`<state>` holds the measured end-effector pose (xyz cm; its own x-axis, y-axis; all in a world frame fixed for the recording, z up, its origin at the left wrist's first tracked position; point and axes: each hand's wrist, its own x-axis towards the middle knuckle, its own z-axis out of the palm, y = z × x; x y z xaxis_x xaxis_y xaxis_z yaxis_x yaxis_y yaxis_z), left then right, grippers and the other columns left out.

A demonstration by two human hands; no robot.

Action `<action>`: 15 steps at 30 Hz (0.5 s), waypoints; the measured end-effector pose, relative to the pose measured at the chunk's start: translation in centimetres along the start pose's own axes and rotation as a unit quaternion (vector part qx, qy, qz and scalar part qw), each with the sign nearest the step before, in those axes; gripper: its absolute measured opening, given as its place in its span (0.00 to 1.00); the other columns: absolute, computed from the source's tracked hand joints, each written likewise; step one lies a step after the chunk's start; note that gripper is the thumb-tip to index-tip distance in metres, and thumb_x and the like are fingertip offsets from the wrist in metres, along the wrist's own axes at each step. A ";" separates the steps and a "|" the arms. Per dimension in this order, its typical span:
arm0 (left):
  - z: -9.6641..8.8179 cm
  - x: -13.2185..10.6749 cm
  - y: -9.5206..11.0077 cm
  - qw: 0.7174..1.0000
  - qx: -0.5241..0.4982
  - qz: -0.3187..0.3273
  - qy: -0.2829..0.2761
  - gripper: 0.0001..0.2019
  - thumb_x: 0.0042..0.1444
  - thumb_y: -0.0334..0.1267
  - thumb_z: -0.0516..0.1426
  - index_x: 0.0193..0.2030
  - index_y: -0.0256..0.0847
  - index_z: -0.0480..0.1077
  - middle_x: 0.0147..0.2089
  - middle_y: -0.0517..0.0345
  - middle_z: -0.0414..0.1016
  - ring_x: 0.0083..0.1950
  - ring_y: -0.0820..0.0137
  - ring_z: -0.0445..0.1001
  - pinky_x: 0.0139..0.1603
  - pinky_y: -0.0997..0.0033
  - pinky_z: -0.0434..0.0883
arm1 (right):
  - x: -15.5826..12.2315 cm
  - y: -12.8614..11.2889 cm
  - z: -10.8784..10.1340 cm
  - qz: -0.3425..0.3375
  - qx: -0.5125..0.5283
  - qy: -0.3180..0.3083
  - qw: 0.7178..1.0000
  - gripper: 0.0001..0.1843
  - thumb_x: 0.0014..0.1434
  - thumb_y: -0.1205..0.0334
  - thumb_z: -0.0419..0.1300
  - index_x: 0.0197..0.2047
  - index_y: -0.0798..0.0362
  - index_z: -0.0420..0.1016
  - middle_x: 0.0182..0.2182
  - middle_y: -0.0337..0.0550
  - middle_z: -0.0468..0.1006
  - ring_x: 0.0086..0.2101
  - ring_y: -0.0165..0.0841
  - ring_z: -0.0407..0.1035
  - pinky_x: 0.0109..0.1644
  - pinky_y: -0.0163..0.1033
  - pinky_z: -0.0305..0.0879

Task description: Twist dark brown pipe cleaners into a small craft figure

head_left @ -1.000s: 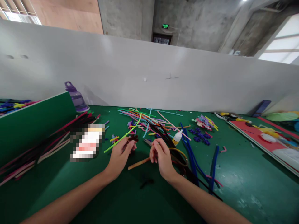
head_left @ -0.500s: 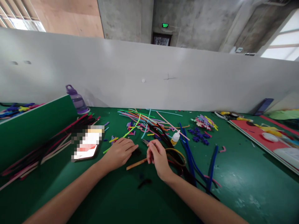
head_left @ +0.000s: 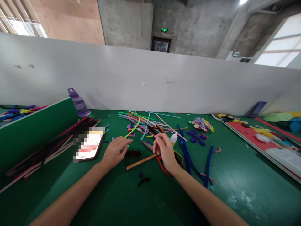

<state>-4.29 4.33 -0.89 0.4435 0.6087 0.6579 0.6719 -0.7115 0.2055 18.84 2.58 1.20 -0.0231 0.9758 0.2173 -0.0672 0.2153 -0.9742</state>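
Holding left hand with fingers loosely parted beside a dark fuzzy piece on the green table; curling right hand beside scissor blades, cannot tell whether grasping anything; best done pinching lightly, clear of steel.

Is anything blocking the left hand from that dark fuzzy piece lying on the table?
Nothing visible: the left hand is right beside the dark fuzzy piece, with bare green table below. The wooden stick and scissors blades lie close to the piece, but off that short path.
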 end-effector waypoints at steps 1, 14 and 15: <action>0.0 0.0 0.0 1.000 -0.005 -0.002 0.001 0.15 0.57 0.23 0.49 0.47 0.37 0.69 0.37 0.51 0.74 0.41 0.65 0.71 0.43 0.64 0.69 | 0.4 -0.6 -0.9 -0.020 -0.071 -0.008 0.997 0.08 0.63 0.56 0.48 0.38 0.51 0.61 0.22 0.33 0.65 0.20 0.26 0.62 0.22 0.31 0.54; 0.2 -0.1 -0.2 1.000 0.011 -0.020 -0.001 0.14 0.58 0.25 0.48 0.47 0.39 0.69 0.38 0.52 0.73 0.42 0.66 0.71 0.44 0.65 0.68 | -1.2 -3.9 -3.9 0.027 -0.653 -0.242 0.717 0.16 0.51 0.70 0.58 0.45 0.57 0.67 0.39 0.52 0.73 0.40 0.43 0.69 0.32 0.37 0.56; 0.1 -0.1 -0.2 1.000 0.014 -0.021 -0.002 0.14 0.58 0.25 0.48 0.47 0.39 0.69 0.38 0.52 0.73 0.42 0.66 0.72 0.45 0.65 0.68 | -1.3 -3.8 -3.7 0.027 -0.657 -0.242 0.714 0.17 0.51 0.71 0.57 0.46 0.58 0.67 0.39 0.54 0.74 0.41 0.44 0.69 0.33 0.37 0.57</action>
<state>-4.39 4.45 -1.12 0.4172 0.6397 0.6456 0.7063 -0.6752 0.2127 22.81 0.66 4.44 -0.3529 0.9256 -0.1365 0.9328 0.3367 -0.1287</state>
